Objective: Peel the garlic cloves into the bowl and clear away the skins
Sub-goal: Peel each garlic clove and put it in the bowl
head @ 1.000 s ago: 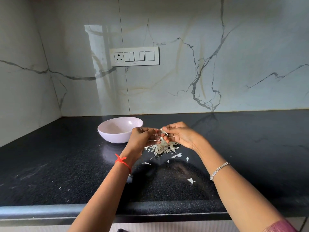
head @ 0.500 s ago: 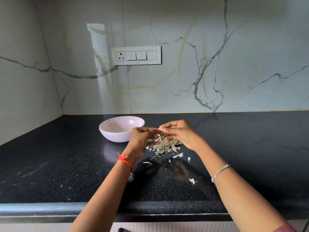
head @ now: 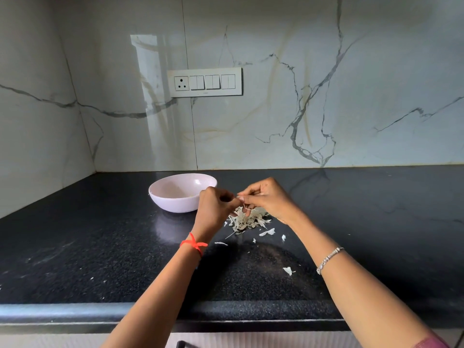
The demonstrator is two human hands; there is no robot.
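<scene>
Garlic skins [head: 247, 219] lie heaped on the black speckled worktop [head: 100, 259], just right of the pale bowl [head: 175, 204], with stray flakes nearer the front edge. Above the heap, the left hand [head: 213, 209] and right hand [head: 268, 199] meet, curled fingers pinching a small garlic piece [head: 238, 197]. The veined marble wall [head: 326, 71] behind carries a switch plate [head: 204, 82].

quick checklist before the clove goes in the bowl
1. Clove gripped: ok, left hand and right hand both pinch the clove above the skins.
2. Clove fully peeled: cannot tell, fingers hide it.
3. Bowl upright, close by the left hand: ok.
4. Way to the bowl free: ok, nothing lies between.
5. Skins gathered: not ok, scraps lie scattered on the counter.
</scene>
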